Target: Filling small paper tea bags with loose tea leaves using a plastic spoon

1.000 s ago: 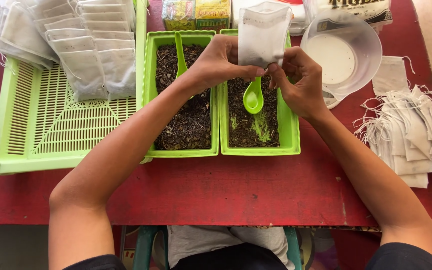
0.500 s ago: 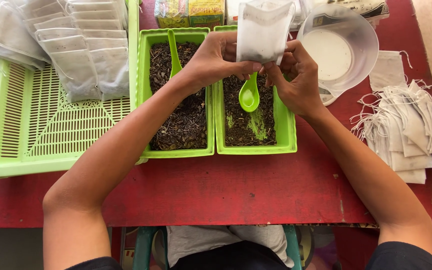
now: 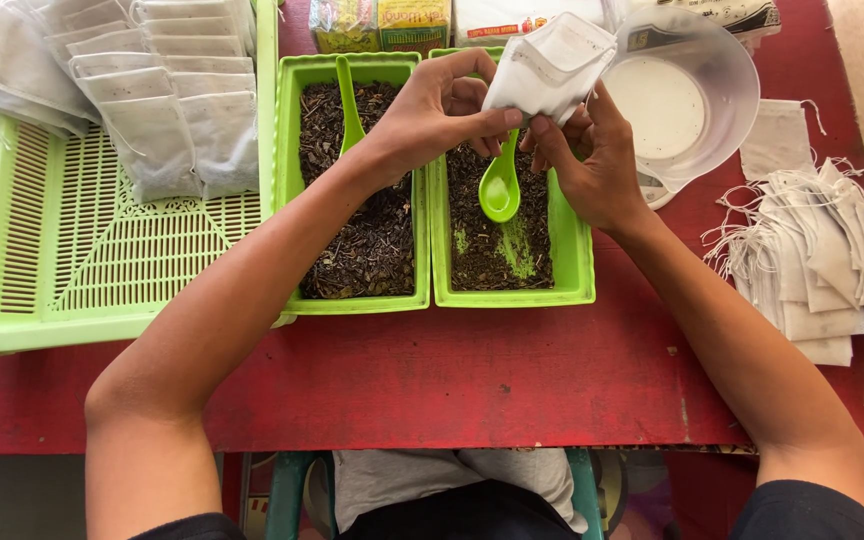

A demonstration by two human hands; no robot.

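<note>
Our left hand (image 3: pixel 432 110) and right hand (image 3: pixel 592 165) both pinch the lower edge of a white filter bag (image 3: pixel 550 68), holding it tilted above the right green tub (image 3: pixel 577 270) of dark loose leaves. A green spoon (image 3: pixel 500 188) hangs beneath the bag. We judge it best to grip evenly and keep the bag over the tub, so spilled leaves fall in.
</note>
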